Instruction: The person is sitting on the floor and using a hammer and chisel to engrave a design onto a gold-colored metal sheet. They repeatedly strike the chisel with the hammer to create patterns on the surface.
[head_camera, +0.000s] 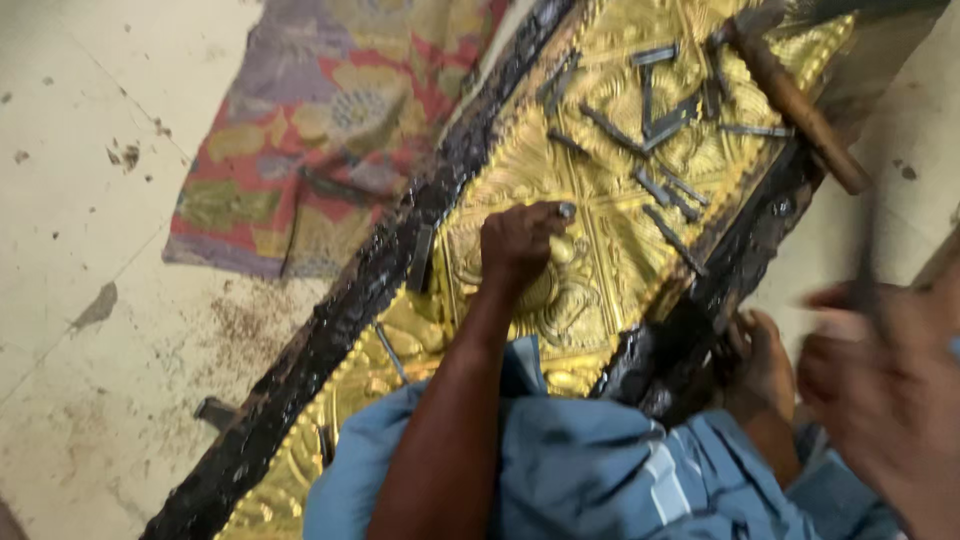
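1. We look down on a long embossed golden metal sheet (600, 200) bedded in a black, tarry frame (330, 330). It runs diagonally across the pale floor (80, 200), from bottom left to top right.
2. Our left hand (520, 245) is closed around a small punch (566, 212). Its tip is set on the raised pattern near the middle of the sheet.
3. Our right hand (885, 390) is blurred at the right edge. It appears wrapped around a thin dark handle (868, 260), though we cannot tell how firmly.
4. We judge the sheet to be thin, stiff along its ridges and easily dented. The black bed under it looks sticky and heavy. Lifting would best be done by the frame's long edges, not by the gold face.
5. The punch is small, hard and likely slick, so we pinch it low on the shaft, near the working end.
6. More steel punches (660, 130) lie scattered on the upper part of the sheet, beside a wooden-handled hammer (800, 105).
7. A bare foot (755, 360) rests against the frame's right edge.
8. A patterned cloth (330, 120) lies on the floor to the left of the frame.
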